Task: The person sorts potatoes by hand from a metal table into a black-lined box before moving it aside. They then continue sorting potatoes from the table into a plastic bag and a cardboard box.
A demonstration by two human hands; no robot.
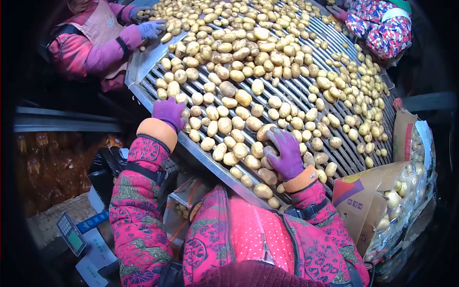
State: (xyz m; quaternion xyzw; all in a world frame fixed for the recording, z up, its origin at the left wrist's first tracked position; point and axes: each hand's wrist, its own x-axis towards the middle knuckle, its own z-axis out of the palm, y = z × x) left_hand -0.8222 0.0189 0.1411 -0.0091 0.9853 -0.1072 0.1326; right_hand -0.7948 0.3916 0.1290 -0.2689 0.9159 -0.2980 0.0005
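Many potatoes (224, 125) lie across a metal slatted table (299, 93) in front of me. My left hand (169, 113), in a purple glove, rests at the table's near left edge, its fingertips beside a few potatoes; its fingers are partly hidden, and I cannot tell if it grips one. My right hand (285, 150), also gloved in purple, is over the near part of the slats. Its fingers curl round a brownish potato (264, 132).
A person in a pink sleeve (95, 55) works at the upper left, another in a patterned sleeve (382, 31) at the upper right. Right of the table stands a cardboard box (363, 201) beside bagged potatoes. A scale display (72, 233) is at the lower left.
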